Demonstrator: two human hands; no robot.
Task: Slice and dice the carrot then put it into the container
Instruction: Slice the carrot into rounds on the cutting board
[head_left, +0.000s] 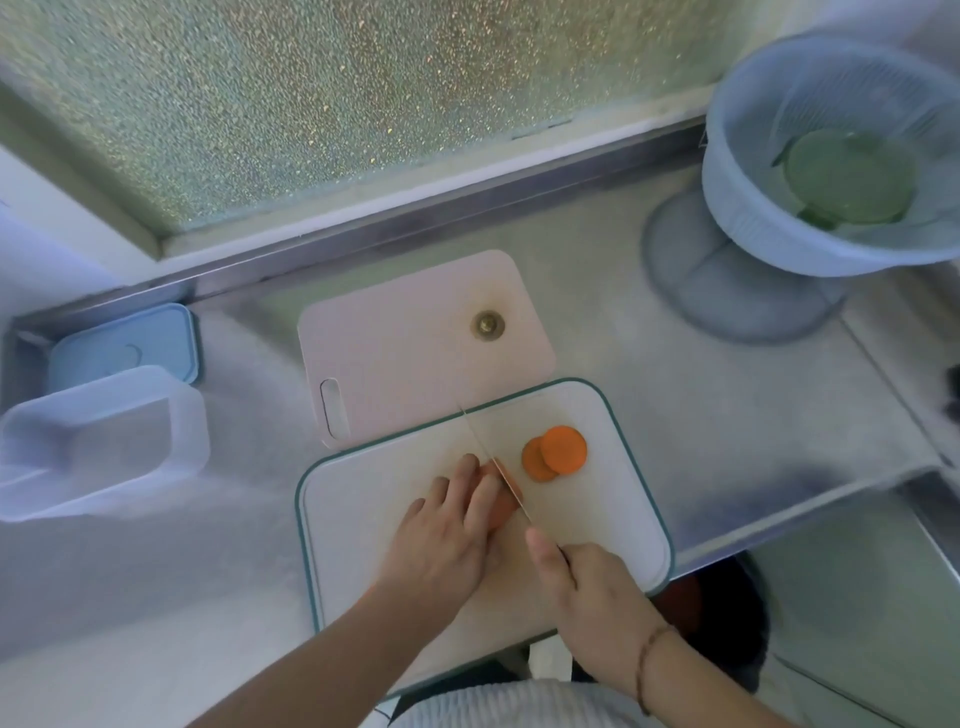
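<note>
With my left hand (453, 512) pressing the carrot (503, 506) to the board (613, 525), fingers curled clear, my right hand (582, 577) grips the knife (493, 457), which should drop straight for an even slice beside the two slices (555, 453).

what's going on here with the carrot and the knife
A person is slicing a carrot on a white cutting board. The left hand holds the carrot down while the right hand grips a knife, its blade set against the carrot's cut end. Two round slices lie overlapping on the board to the right of the blade. A clear container sits open at the left, with no carrot in it yet.
</note>
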